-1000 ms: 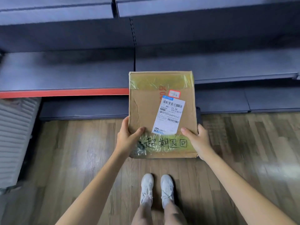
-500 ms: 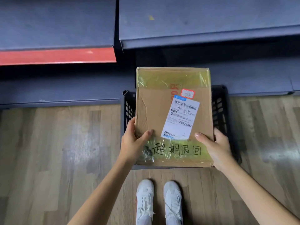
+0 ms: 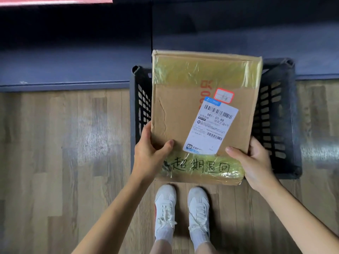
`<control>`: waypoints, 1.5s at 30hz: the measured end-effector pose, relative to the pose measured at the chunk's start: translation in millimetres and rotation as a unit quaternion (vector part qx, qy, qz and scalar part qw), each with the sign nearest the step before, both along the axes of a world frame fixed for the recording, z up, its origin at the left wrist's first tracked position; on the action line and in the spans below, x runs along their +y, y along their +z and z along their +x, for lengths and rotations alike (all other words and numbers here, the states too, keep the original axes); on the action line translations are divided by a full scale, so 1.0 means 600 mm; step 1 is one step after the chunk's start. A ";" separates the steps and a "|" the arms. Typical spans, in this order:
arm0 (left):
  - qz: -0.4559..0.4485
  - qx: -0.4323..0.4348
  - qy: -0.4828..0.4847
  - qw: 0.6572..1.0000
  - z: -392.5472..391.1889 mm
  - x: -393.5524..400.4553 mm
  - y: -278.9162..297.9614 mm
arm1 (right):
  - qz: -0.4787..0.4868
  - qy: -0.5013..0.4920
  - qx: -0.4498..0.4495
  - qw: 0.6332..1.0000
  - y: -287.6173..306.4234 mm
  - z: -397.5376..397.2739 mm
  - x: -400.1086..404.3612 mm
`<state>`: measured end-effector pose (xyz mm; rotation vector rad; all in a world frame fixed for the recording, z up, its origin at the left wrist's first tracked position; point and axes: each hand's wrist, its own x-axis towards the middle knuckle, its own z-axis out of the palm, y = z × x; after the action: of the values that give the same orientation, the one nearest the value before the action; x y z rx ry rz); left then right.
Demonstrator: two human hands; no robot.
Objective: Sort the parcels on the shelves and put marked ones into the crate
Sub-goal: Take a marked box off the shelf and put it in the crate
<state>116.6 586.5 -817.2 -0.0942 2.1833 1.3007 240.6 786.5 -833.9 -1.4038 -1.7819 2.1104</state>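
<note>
Fingers [image 3: 166,146] grip taped cardboard parcel [image 3: 179,110] bearing handwritten marks.

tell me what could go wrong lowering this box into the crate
The cardboard box hides most of the black crate, so it may catch a rim on the way down. The left hand and right hand grip only its near corners, so the far end could dip or slip.

Marked cardboard parcel [image 3: 185,114] above black crate [image 3: 275,114]
</note>
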 end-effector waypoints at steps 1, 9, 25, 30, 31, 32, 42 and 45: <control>-0.001 -0.008 -0.002 1.000 0.001 -0.001 0.003 | -0.005 0.002 0.000 1.000 0.004 0.002 0.000; -0.020 -0.052 0.007 0.998 0.003 -0.002 -0.010 | -0.019 0.026 -0.032 0.999 -0.011 -0.002 0.002; -0.295 0.127 -0.237 0.917 -0.031 0.012 -0.150 | -0.064 0.060 -0.096 0.992 -0.174 -0.065 -0.014; -0.297 0.110 -0.270 0.909 -0.041 0.017 -0.195 | -0.069 0.086 -0.126 0.986 -0.224 -0.078 -0.015; -0.292 0.099 -0.274 0.911 -0.043 0.017 -0.202 | -0.071 0.089 -0.130 0.985 -0.233 -0.081 -0.016; -0.288 0.088 -0.278 0.912 -0.044 0.017 -0.209 | -0.071 0.091 -0.137 0.984 -0.242 -0.084 -0.018; -0.308 0.052 -0.324 0.893 -0.031 0.014 -0.232 | -0.036 0.124 -0.219 0.967 -0.283 -0.083 -0.022; -0.302 0.055 -0.329 0.893 -0.026 0.020 -0.223 | 0.043 0.172 -0.249 0.952 -0.266 -0.091 -0.027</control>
<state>100.9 598.2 -951.2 0.4527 2.3313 0.2416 186.0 770.3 -993.7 -1.8422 -2.4263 1.8928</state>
